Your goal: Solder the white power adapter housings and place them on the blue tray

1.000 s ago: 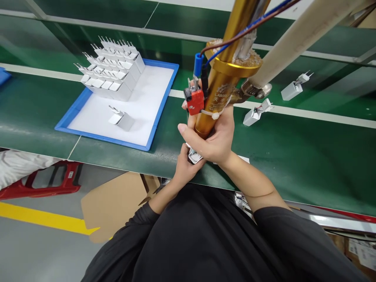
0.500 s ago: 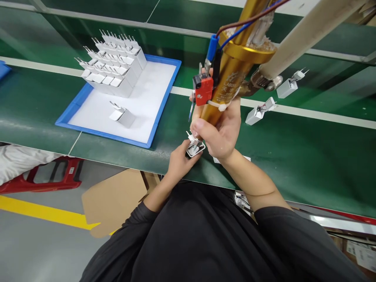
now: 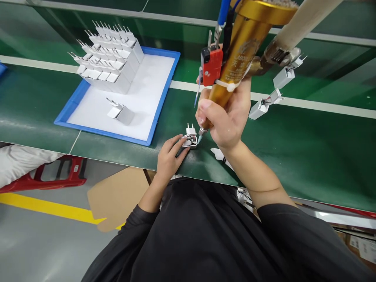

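Observation:
My left hand has its fingers and thumb around a white plug charger on the green bench. The charger's case is open, showing wires and parts inside, and its two-pin cap stands at the far side. My right hand is wrapped round a gold glue dispenser with a red switch strapped to it. Its pale nozzle tip points down beside the right edge of the case; whether they touch I cannot tell.
A blue-rimmed tray at the left holds rows of white chargers and one lone charger. Two opened chargers lie at the right. A white scrap lies near my right forearm. A pale pole supports the dispenser.
The nozzle has come out of the charger case and shifted right with my right hand. The charger has been turned and set lower on the bench, and my left hand's fingers have loosened somewhat.

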A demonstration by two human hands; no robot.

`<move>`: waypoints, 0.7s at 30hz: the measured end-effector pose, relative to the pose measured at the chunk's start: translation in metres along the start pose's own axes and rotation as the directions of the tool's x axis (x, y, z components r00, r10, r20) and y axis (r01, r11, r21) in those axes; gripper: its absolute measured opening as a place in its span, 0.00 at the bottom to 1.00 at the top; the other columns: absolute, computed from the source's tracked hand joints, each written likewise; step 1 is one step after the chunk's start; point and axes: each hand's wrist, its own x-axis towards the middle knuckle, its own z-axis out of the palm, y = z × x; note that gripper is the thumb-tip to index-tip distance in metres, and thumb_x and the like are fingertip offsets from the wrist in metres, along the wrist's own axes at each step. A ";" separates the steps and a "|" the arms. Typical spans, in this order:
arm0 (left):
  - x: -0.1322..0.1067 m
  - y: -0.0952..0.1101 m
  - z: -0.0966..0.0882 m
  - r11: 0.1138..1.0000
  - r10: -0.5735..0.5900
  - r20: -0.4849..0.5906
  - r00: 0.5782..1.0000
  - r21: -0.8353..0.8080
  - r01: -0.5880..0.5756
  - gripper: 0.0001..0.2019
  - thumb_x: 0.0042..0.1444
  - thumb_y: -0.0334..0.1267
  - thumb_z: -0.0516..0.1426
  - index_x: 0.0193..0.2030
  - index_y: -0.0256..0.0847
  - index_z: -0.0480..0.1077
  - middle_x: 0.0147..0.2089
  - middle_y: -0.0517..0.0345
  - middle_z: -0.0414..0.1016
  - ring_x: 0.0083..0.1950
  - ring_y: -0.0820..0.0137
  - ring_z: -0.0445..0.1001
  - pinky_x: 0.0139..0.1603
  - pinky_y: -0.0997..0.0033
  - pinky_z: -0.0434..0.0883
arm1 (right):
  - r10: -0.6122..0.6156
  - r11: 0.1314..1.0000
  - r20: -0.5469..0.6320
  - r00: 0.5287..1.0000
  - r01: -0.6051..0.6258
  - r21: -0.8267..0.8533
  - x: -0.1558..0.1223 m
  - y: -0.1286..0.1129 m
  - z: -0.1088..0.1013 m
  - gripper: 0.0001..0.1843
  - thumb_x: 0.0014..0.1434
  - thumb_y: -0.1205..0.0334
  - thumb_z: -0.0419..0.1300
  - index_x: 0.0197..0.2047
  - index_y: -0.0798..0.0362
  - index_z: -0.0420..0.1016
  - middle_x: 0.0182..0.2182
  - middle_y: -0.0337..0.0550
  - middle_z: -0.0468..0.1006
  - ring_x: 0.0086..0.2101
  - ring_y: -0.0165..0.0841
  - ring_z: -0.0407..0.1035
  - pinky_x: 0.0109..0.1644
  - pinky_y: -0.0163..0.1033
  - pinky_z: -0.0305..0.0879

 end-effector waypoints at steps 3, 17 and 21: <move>0.003 -0.002 0.002 1.000 -0.005 0.001 1.000 0.002 0.005 0.14 0.61 0.40 0.59 0.53 0.44 0.72 0.52 0.51 0.76 0.51 0.66 0.77 0.54 0.64 0.74 | 0.004 1.000 0.008 1.000 -0.004 -0.002 0.001 -0.001 0.000 0.16 0.60 0.51 0.57 0.42 0.46 0.52 0.22 0.30 0.58 0.20 0.23 0.54 0.22 0.32 0.54; 0.014 -0.005 -0.006 1.000 0.028 0.070 0.997 -0.011 -0.027 0.13 0.59 0.40 0.60 0.51 0.46 0.75 0.47 0.53 0.75 0.48 0.69 0.76 0.48 0.69 0.75 | -0.017 0.996 0.001 1.000 0.016 0.093 0.002 -0.003 0.000 0.14 0.59 0.60 0.59 0.43 0.46 0.55 0.23 0.29 0.58 0.20 0.22 0.55 0.24 0.33 0.54; 0.020 -0.003 -0.013 0.998 0.034 0.109 0.993 -0.065 -0.027 0.14 0.58 0.40 0.61 0.51 0.45 0.74 0.48 0.53 0.73 0.49 0.68 0.75 0.50 0.67 0.74 | 0.013 0.997 -0.002 1.000 -0.013 0.076 0.001 -0.002 -0.002 0.18 0.58 0.58 0.60 0.46 0.44 0.55 0.24 0.30 0.57 0.21 0.23 0.55 0.23 0.33 0.54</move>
